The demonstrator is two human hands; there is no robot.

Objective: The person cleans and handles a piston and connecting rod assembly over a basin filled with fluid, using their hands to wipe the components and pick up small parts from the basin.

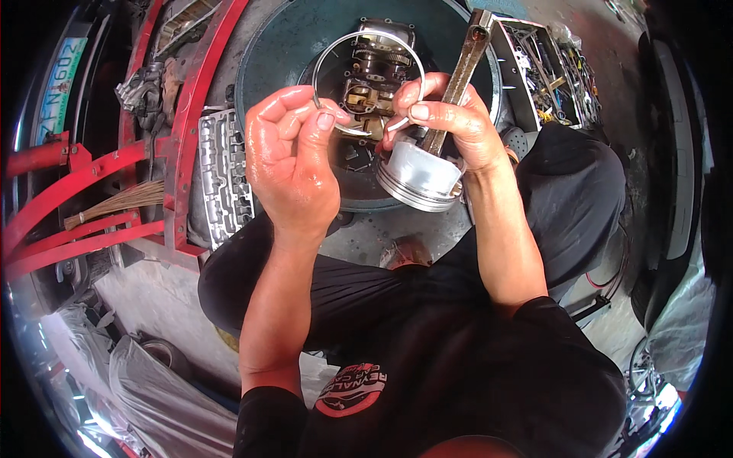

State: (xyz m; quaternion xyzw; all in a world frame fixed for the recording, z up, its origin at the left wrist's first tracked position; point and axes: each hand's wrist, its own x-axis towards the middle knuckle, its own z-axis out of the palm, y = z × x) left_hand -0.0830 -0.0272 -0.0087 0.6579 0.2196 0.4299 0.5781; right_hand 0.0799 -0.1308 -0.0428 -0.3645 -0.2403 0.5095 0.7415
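Note:
An open, thin metal piston ring (368,33) is held up between my hands, with its gap toward me. My left hand (294,160), wet or oily, is closed on the ring's left side near one end. The thumb and fingers of my right hand (464,126) pinch the ring near its other end. That same hand also holds a silver piston (420,175), its grooved crown tilted down toward me. The piston's connecting rod (463,72) rises up and to the right, past my right fingers. Parts of both ring ends are hard to separate from the fingers.
Below my hands stands a large round dark green basin (256,57) with an engine block part (379,57) in it. A silver cylinder head (217,179) lies left, beside a red metal frame (187,126) and stick broom (122,202). A tool-filled box (527,38) is at right.

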